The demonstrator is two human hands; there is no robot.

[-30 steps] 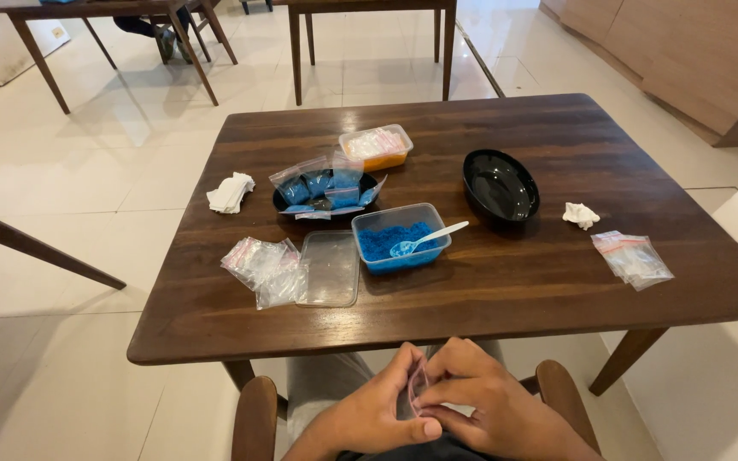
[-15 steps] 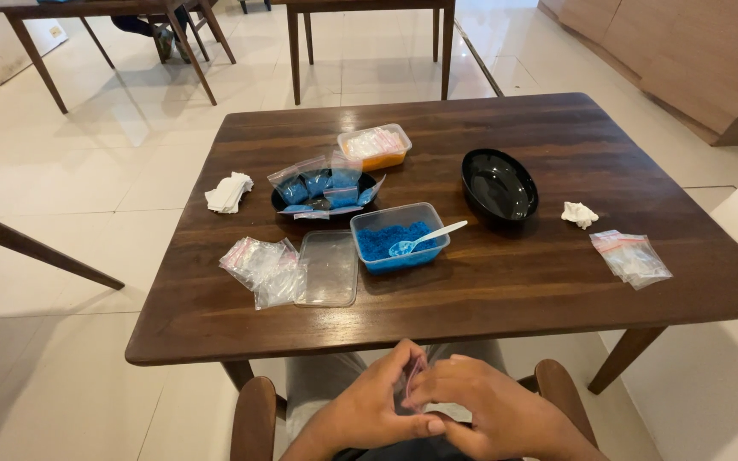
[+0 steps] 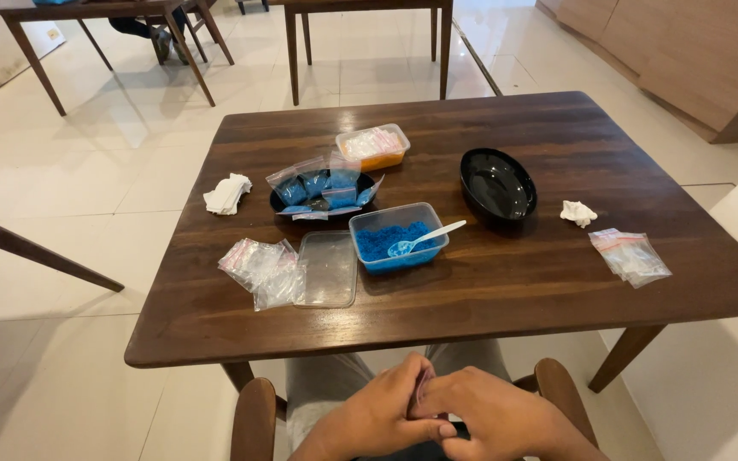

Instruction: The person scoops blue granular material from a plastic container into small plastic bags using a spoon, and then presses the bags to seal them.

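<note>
— Where are the hands, and what are they doing?

— Both sit low, below the near edge of the dark wooden table (image 3: 506, 290), over the person's lap. The left hand (image 3: 382, 418) and the right hand (image 3: 493, 414) are pressed close together, fingers curled inward, pinching a small clear plastic bag (image 3: 421, 394) between them. Only a thin sliver of the bag shows, so I cannot tell what is in it.

— What lies closest on the table?

— A rectangular clear tub of grainy blue powder (image 3: 399, 239) with a white plastic spoon (image 3: 424, 239) resting in it. Just to its left lies a flat, clear lid (image 3: 326, 269), and beside that a crinkly heap of empty clear bags (image 3: 262, 269).

— And farther back?

— A shallow black dish (image 3: 322, 198) piled with small bags filled with blue powder, and behind it a tub of orange material (image 3: 373, 147). A glossy, oval black bowl (image 3: 497, 183) stands to the right. Two crumpled white tissues lie apart: one at the left (image 3: 227, 193), one at the right (image 3: 578, 212). A few more clear bags (image 3: 629, 254) rest near the right edge.
</note>
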